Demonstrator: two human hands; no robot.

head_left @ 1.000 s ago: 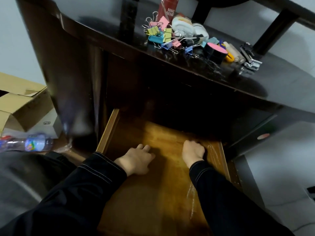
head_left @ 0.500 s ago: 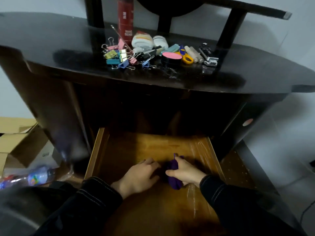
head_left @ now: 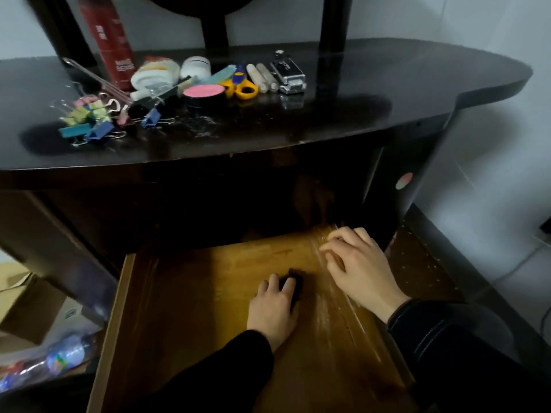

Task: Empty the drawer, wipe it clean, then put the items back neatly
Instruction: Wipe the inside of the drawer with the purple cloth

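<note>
Fingers [head_left: 266, 289] of left hand [head_left: 272, 308] bent over cloth [head_left: 297, 278], pinning the dark wad to the floor of drawer [head_left: 185, 293], a little right of middle. Just beside it, right hand [head_left: 359, 265], fingers loosely bent and spread, tips resting on the floor near the right wall, holding nothing. Half a second back, the reverse: cloth bunched in right hand, left hand bare beside it. Handed over, then, and probably placed to sweep the left half next. Drawer pulled out and bare apart from cloth and hands, with pale streaks along the right side. Further out, on desk [head_left: 387, 84] above: clips [head_left: 89, 120], scissors [head_left: 241, 86], stapler [head_left: 287, 74] and the rest, well apart from drawer. Emptying done, wiping under way, putting back not yet begun.
</note>
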